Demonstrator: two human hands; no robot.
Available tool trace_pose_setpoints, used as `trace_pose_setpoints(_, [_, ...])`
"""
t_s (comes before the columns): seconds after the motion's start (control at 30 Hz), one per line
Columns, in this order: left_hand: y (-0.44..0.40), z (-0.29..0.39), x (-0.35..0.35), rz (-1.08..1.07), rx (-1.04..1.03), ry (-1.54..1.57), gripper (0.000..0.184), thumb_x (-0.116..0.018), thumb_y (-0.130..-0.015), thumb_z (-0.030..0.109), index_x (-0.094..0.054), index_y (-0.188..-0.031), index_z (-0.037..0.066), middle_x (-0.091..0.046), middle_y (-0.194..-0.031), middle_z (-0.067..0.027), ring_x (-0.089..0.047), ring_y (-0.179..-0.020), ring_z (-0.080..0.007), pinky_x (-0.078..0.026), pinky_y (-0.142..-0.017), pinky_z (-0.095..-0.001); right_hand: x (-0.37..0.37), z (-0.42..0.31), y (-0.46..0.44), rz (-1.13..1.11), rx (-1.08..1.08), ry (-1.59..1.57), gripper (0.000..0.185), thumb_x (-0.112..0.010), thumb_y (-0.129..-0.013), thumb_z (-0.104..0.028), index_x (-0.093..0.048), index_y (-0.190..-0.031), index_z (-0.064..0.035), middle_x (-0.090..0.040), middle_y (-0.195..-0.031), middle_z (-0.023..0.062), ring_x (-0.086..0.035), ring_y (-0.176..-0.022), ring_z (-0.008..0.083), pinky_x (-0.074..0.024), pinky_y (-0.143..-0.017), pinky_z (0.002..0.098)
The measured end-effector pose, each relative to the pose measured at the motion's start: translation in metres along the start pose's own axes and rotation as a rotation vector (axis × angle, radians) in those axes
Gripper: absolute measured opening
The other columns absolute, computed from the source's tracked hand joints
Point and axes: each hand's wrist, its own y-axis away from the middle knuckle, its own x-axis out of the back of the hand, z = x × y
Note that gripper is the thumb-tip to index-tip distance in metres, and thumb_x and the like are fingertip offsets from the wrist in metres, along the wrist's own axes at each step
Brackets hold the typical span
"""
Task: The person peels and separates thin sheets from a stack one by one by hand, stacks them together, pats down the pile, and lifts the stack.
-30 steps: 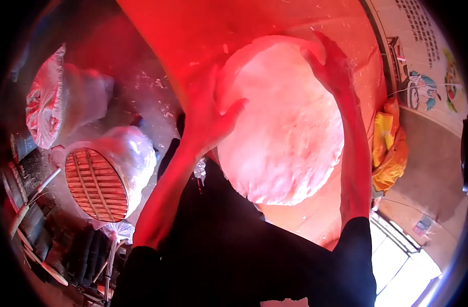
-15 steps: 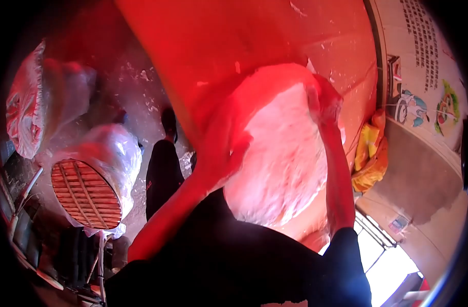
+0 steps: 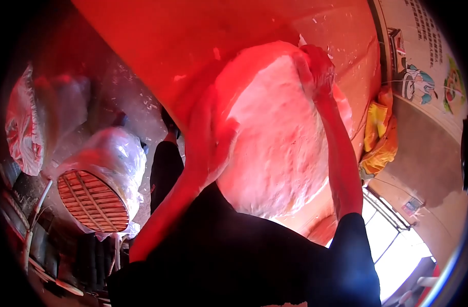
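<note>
A large, thick, pale mass of dough [image 3: 275, 133] lies on the table [image 3: 193, 30] in front of me, its surface lumpy and lit red. My left hand [image 3: 216, 138] grips the dough's left edge; the thumb rests on the near face and the other fingers reach along the side. At the far right edge my right hand [image 3: 318, 69] is curled over the dough, its fingertips partly hidden.
On the left, a round slatted bamboo tray [image 3: 93, 200] stands against a plastic-wrapped bundle [image 3: 121, 151]. Another plastic bag [image 3: 27, 125] is farther left. A yellow-orange cloth [image 3: 380, 135] hangs beyond the table's right side, below a printed poster [image 3: 423, 61].
The dough and both hands sit slightly higher in the view. The right hand has moved up and a little left. The camera view has also shifted. Both hands stay on the dough.
</note>
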Motion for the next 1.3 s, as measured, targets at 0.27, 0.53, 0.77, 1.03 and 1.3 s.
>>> trace_pose_setpoints(0.27, [0.004,-0.027,-0.001,0.069,-0.119,-0.007,0.052,-0.063,-0.091,0.012,-0.045,-0.139,0.001,-0.051,-0.134,-0.0090,-0.047,-0.125,-0.0194,-0.034,-0.108,-0.0319,0.089,0.007,0.024,0.147,-0.026,-0.142,0.052,-0.039,-0.099,-0.048,-0.057,-0.127,-0.0081,-0.059,-0.123,0.0094,-0.056,-0.111,0.0246,-0.0427,-0.094,0.0329])
trace_pose_setpoints(0.53, [0.051,-0.030,-0.017,0.089,0.061,0.761,0.063,-0.033,-0.102,0.049,-0.036,-0.147,0.005,-0.041,-0.149,-0.0110,-0.039,-0.136,-0.0255,-0.026,-0.114,-0.0399,0.034,0.144,0.257,0.316,-0.742,-1.281,0.068,-0.027,-0.101,-0.058,-0.051,-0.139,-0.0071,-0.057,-0.133,0.0074,-0.054,-0.117,0.0186,-0.0415,-0.098,0.0274])
trace_pose_setpoints(0.77, [0.057,-0.022,-0.015,0.022,0.174,0.627,0.074,-0.029,-0.097,0.060,-0.038,-0.144,0.004,-0.040,-0.148,-0.0147,-0.042,-0.133,-0.0345,-0.033,-0.111,-0.0473,-0.028,0.117,0.268,0.504,-0.865,-1.528,0.064,-0.032,-0.102,-0.053,-0.055,-0.131,-0.0020,-0.058,-0.125,0.0106,-0.054,-0.113,0.0169,-0.0434,-0.097,0.0342])
trace_pose_setpoints(1.03, [0.063,-0.032,-0.007,0.023,0.101,0.385,0.077,-0.023,-0.094,0.059,-0.036,-0.145,0.003,-0.038,-0.149,-0.0154,-0.039,-0.135,-0.0363,-0.033,-0.112,-0.0472,-0.015,0.093,0.261,0.630,-0.860,-1.125,0.074,-0.025,-0.096,-0.065,-0.067,-0.118,-0.0087,-0.064,-0.082,0.0148,-0.057,-0.082,0.0280,-0.0438,-0.076,0.0432])
trace_pose_setpoints(1.3, [0.063,-0.068,0.005,-0.169,-0.084,0.442,0.061,-0.029,-0.099,0.045,-0.044,-0.138,0.000,-0.046,-0.144,-0.0160,-0.048,-0.128,-0.0284,-0.044,-0.103,-0.0420,-0.016,0.075,0.275,0.586,-0.848,-1.020,0.071,-0.027,-0.097,-0.063,-0.064,-0.122,-0.0087,-0.063,-0.091,0.0159,-0.057,-0.087,0.0273,-0.0432,-0.081,0.0416])
